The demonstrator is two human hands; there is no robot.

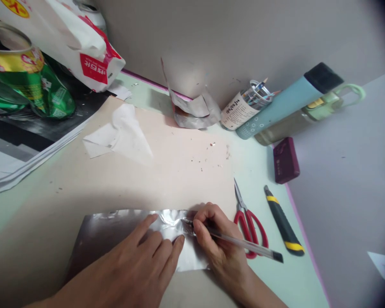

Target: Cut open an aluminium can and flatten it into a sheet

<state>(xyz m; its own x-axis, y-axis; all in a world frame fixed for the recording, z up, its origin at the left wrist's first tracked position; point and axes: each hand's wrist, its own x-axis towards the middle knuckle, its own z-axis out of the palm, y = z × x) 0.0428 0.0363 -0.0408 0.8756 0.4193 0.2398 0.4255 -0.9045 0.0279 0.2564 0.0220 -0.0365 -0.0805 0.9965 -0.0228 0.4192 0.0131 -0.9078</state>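
A shiny silver metal sheet (115, 226) lies flat near the front of the desk, with a raised, dented patch near its upper edge. My left hand (147, 261) rests on it with fingers spread, pressing the sheet down. In my right hand (221, 244) is a clear ballpoint pen (247, 244) with a black end cap, held in a writing grip. Its tip touches the sheet, or nearly so, beside the dented patch. Just right of that hand lie red-handled scissors (248, 226), partly behind the pen. A black and yellow utility knife (284, 222) lies farther right.
Crushed green cans (51, 92) and a white plastic bag (67, 34) stand at the back left. A crumpled tissue (122, 132), curled metal scrap (192, 113), pencil cup (239, 111), blue cylinder (282, 105), green-lidded bottle (295, 124) and maroon box (286, 160) line the back and right.
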